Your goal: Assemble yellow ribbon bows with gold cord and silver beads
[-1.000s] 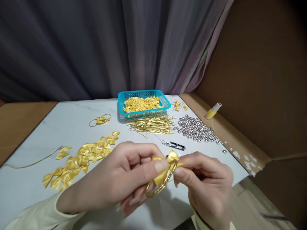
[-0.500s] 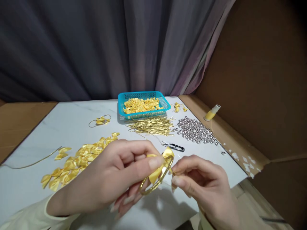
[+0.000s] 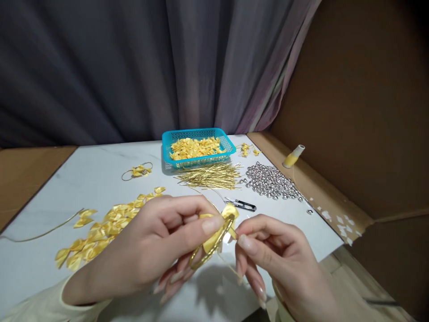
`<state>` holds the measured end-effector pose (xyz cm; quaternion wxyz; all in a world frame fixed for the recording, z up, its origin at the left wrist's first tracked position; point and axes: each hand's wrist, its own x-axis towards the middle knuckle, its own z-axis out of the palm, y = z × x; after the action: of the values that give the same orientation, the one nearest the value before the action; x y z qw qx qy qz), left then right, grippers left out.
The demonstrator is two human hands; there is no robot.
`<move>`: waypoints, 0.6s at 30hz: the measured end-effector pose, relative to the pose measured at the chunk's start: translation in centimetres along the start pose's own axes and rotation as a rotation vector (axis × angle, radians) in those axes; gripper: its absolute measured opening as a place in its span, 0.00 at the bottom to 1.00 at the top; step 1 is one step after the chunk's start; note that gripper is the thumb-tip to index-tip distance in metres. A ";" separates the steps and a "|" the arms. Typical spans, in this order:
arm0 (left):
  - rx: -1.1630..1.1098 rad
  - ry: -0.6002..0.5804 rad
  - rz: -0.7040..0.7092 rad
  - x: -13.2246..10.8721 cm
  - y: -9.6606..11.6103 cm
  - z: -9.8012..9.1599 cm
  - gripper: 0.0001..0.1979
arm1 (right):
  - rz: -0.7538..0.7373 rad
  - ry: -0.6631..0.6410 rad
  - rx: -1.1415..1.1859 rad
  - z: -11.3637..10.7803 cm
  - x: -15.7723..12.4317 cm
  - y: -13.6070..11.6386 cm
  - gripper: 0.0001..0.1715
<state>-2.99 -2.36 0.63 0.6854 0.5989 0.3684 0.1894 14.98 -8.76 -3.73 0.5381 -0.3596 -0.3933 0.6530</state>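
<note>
1. Via my remote feed, the left hand (image 3: 177,243) clamped a yellow bow (image 3: 230,211) and gold ring (image 3: 209,251) above the desk's (image 3: 83,174) near middle.
2. Just right, the right hand (image 3: 275,250) pinched thumb and forefinger together by the bow's tip; what they gripped, I could not tell.
3. Snips (image 3: 245,205) lay beyond the hands, silver beads (image 3: 271,181) right, loose bows (image 3: 110,223) left, a blue basket (image 3: 166,156) far.

The left grip (image 3: 170,241) holds a yellow bow (image 3: 231,210) and gold loop (image 3: 213,250).
</note>
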 end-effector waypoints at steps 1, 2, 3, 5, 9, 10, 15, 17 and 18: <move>0.004 0.015 0.002 0.0 0.1 0.1 0.21 | 0.005 0.019 -0.009 0.1 -0.1 -0.1 0.08; 0.012 0.033 0.000 0.0 0.1 0.2 0.22 | 0.011 0.037 -0.014 0.2 -0.2 -0.2 0.09; 0.022 0.047 -0.003 -0.1 0.2 0.2 0.22 | 0.019 0.051 -0.017 0.3 -0.3 -0.2 0.10; 0.033 0.033 -0.004 -0.1 0.1 0.3 0.22 | 0.022 0.067 -0.019 0.4 -0.4 -0.2 0.11; 0.016 -0.079 0.006 -0.1 -0.2 0.1 0.20 | -0.087 0.065 -0.042 0.5 -0.2 0.3 0.12; 0.014 -0.087 0.004 -0.1 -0.2 0.1 0.20 | -0.113 0.088 -0.060 0.6 -0.2 0.4 0.12; 0.011 -0.043 -0.003 -0.1 0.1 0.4 0.20 | -0.152 0.227 -0.130 1.1 -0.1 0.6 0.14; 0.014 -0.048 0.003 0.0 0.1 0.7 0.18 | -0.158 0.233 -0.128 1.3 0.0 0.6 0.14; 0.020 -0.053 0.008 0.1 0.1 0.8 0.17 | -0.160 0.233 -0.124 1.4 0.0 0.6 0.13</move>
<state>-2.36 -2.83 0.71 0.6883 0.6119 0.3496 0.1723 13.48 -9.00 -3.63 0.6073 -0.4329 -0.3953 0.5362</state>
